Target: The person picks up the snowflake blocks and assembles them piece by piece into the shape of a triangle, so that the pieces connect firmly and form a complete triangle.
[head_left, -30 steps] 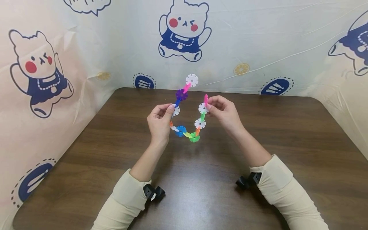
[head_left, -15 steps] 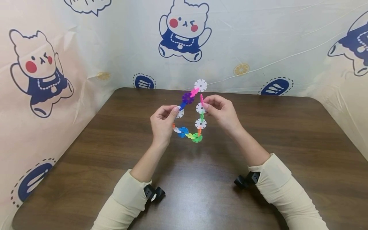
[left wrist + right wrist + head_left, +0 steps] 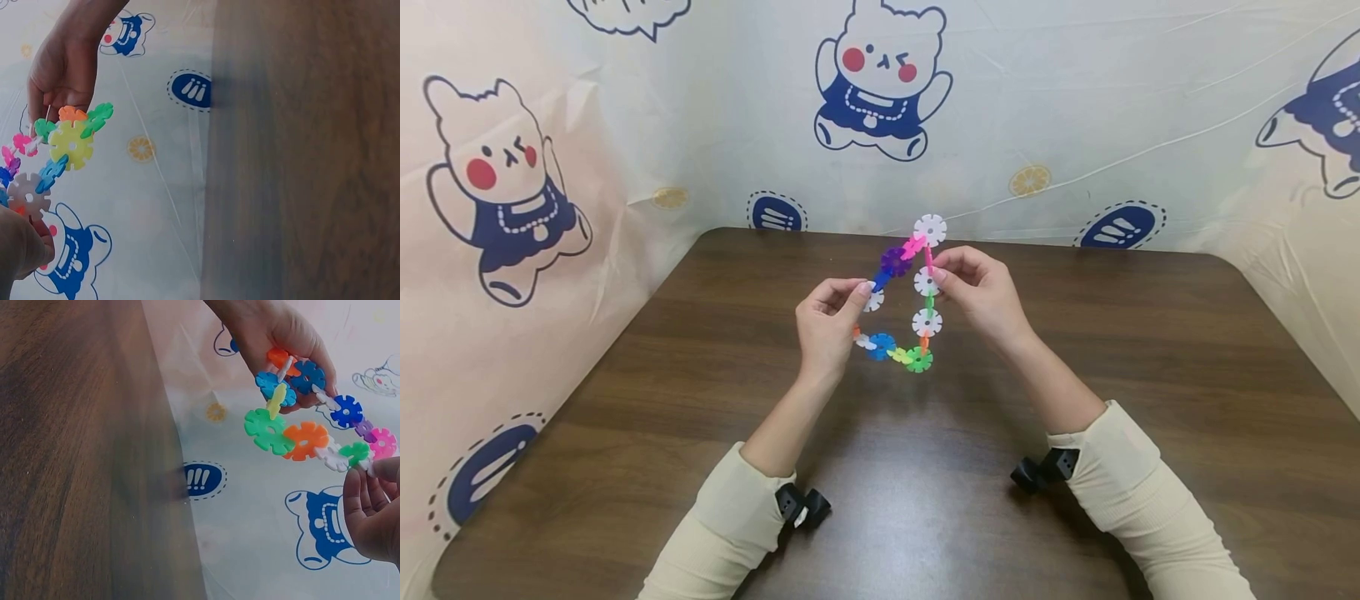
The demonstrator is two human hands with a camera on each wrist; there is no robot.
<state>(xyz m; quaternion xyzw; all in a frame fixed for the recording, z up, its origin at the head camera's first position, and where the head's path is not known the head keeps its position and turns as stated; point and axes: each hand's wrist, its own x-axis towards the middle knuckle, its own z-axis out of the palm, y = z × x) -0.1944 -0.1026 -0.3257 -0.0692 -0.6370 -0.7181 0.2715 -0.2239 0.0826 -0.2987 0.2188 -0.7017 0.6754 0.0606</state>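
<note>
Now, from the head camera, the left hand [image 3: 827,321] and right hand [image 3: 981,287] pinch a chain [image 3: 904,300] of notched plastic discs above the dark wood-grain counter [image 3: 925,467]; its two ends, apart a second ago, meet at the top white disc [image 3: 929,229], closing a loop. From the left wrist, fingers [image 3: 25,247] clamp a pale toothed disc, the chain hanging before a glossy cartoon-bear sheet [image 3: 156,187]. From the right wrist, fingers [image 3: 362,500] grip the chain's end, bright flat cog-shaped discs slotted edgewise.

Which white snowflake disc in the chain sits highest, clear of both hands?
The white disc at the top of the chain, above the right hand; the other white discs hang lower, between the hands.
</note>
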